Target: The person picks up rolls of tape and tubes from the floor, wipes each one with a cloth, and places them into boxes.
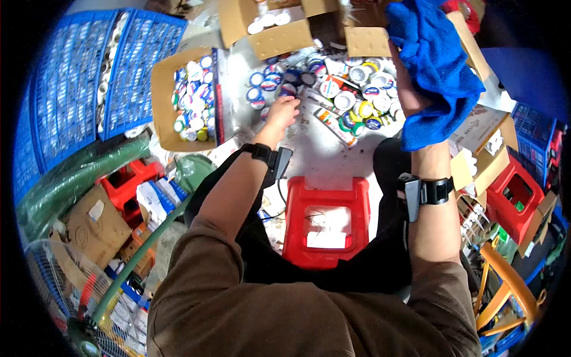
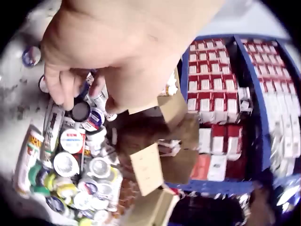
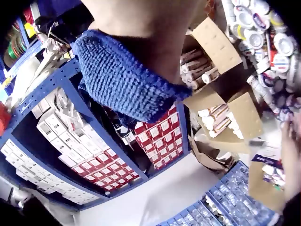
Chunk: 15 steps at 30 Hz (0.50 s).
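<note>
My left hand (image 1: pixel 282 116) reaches over a pile of round, lid-like pieces (image 1: pixel 345 100) with printed or plain white faces. In the left wrist view its fingers point down among them, beside a dark round piece (image 2: pixel 81 111); I cannot tell whether they pinch one. A blue cloth (image 1: pixel 437 71) hangs over and around my right hand (image 1: pixel 409 95), which grips it, raised at the pile's right side. The cloth (image 3: pixel 122 77) hides most of that hand's fingers in the right wrist view. Near the left hand lies a long printed box (image 1: pixel 335 127).
Left of the pile stands a cardboard box (image 1: pixel 166 128) of similar round pieces. Open cartons (image 1: pixel 279 43) line the back. Blue crates (image 1: pixel 146 71) stand at the left, a red stool (image 1: pixel 327 250) between the knees, and blue shelving (image 3: pixel 70 89) holds red-and-white boxes.
</note>
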Each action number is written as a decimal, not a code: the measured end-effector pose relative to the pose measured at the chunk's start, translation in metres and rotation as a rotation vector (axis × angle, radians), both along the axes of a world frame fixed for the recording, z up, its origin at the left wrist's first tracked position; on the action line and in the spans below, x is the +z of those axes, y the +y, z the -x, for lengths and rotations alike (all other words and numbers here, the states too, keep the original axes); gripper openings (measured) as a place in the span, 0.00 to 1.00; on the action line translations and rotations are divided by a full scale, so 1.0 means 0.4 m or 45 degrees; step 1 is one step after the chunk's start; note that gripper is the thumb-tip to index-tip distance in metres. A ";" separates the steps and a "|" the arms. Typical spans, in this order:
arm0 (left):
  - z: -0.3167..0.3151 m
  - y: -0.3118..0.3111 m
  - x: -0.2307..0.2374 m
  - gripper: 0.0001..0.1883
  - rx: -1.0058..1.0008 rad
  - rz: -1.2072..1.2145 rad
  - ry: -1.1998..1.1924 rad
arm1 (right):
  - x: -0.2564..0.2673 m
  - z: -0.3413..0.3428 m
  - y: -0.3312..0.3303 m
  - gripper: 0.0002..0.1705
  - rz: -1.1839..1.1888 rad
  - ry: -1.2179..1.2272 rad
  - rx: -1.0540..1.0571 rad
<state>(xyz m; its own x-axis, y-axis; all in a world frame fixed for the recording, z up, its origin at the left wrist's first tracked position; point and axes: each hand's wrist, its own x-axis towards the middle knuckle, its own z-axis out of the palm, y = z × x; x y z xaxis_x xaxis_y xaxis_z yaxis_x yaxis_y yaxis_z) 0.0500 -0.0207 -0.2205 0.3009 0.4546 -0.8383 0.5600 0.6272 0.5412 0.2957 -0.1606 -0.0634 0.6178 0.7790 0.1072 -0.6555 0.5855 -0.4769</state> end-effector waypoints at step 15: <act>-0.369 0.034 -0.423 0.29 -1.362 -1.548 0.304 | 0.011 -0.035 -0.193 0.29 0.419 0.240 -0.244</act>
<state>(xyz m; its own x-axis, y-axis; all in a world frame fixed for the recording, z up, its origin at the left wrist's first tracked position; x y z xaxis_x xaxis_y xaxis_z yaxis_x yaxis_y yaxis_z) 0.1976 -0.0069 -0.3898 0.8179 0.5252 -0.2352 0.5725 -0.7837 0.2409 0.3097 -0.2378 -0.0590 0.7397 0.6219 -0.2570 -0.6434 0.5416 -0.5410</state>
